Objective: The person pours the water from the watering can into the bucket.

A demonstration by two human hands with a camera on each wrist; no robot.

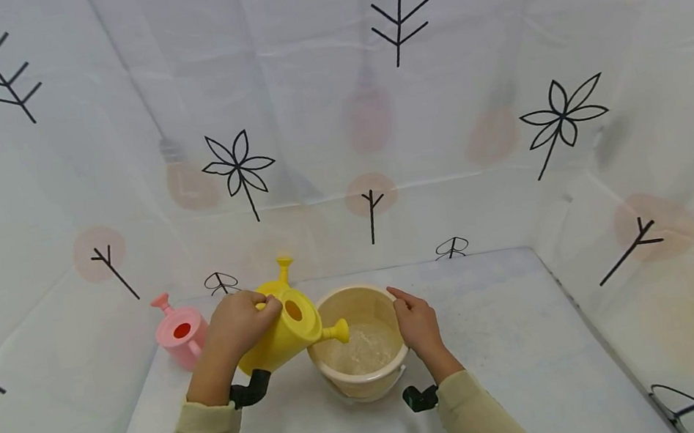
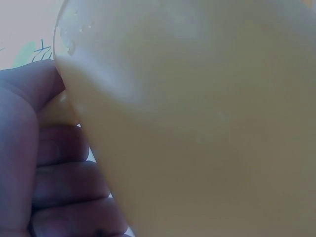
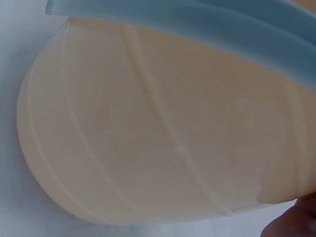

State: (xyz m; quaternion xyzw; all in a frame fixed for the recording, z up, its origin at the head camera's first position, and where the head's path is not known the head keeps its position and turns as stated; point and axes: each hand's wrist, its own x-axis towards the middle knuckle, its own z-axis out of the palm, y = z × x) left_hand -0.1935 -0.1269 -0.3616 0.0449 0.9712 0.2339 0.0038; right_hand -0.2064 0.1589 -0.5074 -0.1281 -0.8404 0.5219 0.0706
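Observation:
My left hand (image 1: 245, 323) grips the handle of a yellow watering can (image 1: 284, 340), tilted so its spout hangs over a cream bucket (image 1: 360, 386). In the left wrist view the can's smooth body (image 2: 197, 123) fills most of the picture, with curled fingers (image 2: 69, 182) around the handle. Rippled water (image 1: 365, 347) shows inside the bucket. At the bucket's right rim, my right hand (image 1: 418, 321) holds on. The right wrist view shows the bucket's ribbed side (image 3: 163, 128) and a fingertip (image 3: 294, 222) at the lower right corner.
Behind the held can stands a second yellow watering can (image 1: 275, 286), partly hidden. A pink watering can (image 1: 180, 336) stands left, near the white table's (image 1: 507, 357) edge. Patterned white sheets (image 1: 312, 66) enclose the back and sides. The bucket's pale handle (image 3: 197, 22) hangs down outside.

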